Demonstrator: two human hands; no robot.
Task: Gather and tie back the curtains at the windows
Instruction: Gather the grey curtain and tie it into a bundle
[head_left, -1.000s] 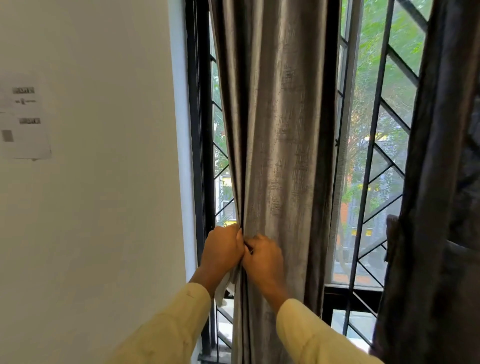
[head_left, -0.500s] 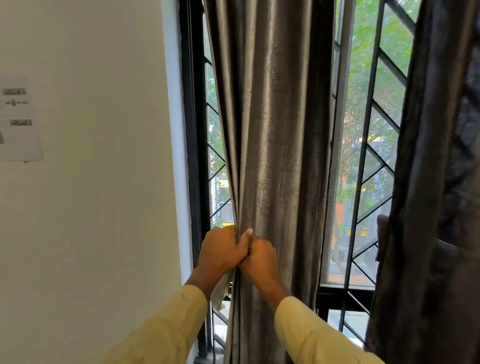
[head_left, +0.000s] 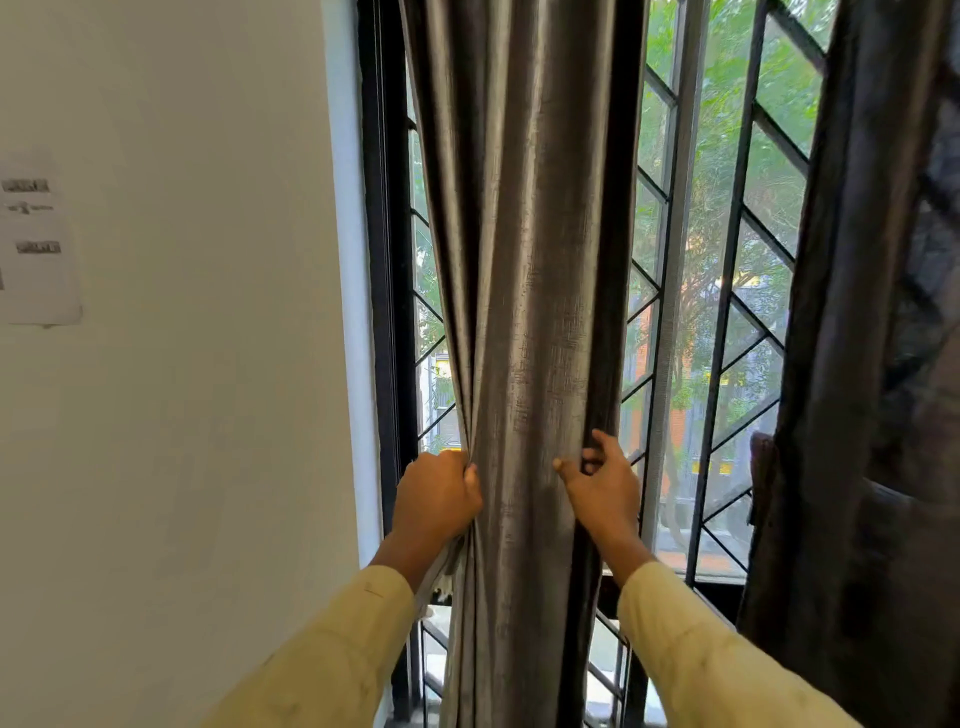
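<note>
A grey, shiny curtain (head_left: 530, 260) hangs bunched in front of the barred window (head_left: 691, 322). My left hand (head_left: 436, 499) is clenched on the curtain's left edge at waist height, with a bit of white lining showing below the fist. My right hand (head_left: 602, 483) pinches the curtain's right edge at about the same height, thumb in front and fingers curled behind the fabric. A second, darker curtain (head_left: 862, 364) hangs at the right, with a dark tie-back band (head_left: 761, 478) on its left side.
A white wall (head_left: 182, 364) fills the left, with a printed paper sheet (head_left: 36, 244) stuck on it. The black window frame (head_left: 384, 291) runs down beside the curtain. Diagonal black bars cross the glass; trees and buildings lie outside.
My right hand has moved from beside the left hand across to the curtain's right edge and taken hold of it. The left hand keeps its grip on the left edge.
</note>
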